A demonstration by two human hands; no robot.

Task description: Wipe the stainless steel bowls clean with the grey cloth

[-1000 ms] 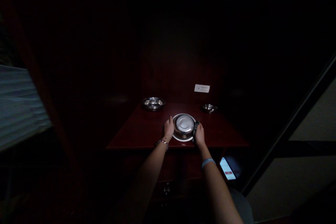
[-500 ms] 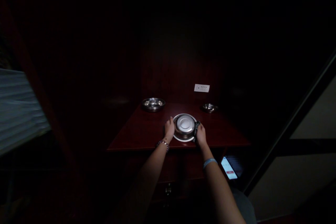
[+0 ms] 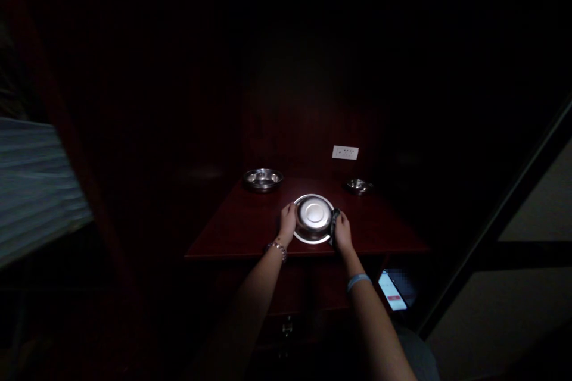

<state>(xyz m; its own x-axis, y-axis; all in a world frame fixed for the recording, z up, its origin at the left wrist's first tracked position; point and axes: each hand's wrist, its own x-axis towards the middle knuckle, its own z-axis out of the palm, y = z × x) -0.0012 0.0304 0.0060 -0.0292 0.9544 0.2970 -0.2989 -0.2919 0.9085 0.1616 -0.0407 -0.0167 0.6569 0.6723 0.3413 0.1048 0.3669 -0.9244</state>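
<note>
Between my hands a shiny metal bowl (image 3: 314,214) is turned upside down, its round base facing up toward me, over the front of the dark red desk (image 3: 232,232). My left hand (image 3: 288,223) is closed on the bowl's left rim. On the opposite side my right hand (image 3: 342,232) grips the right rim through a dark cloth (image 3: 333,225), which is bunched between fingers and metal. Whether the bowl touches the desk I cannot tell.
A wider metal bowl (image 3: 263,180) stands upright at the desk's back left, a small metal bowl (image 3: 358,186) at the back right. Behind is a white wall socket (image 3: 345,152). A lit phone (image 3: 393,290) is below the desk's right front edge.
The upturned bowl has tilted slightly in my hands. Both hands keep their hold, and the whole view has shifted a little.
</note>
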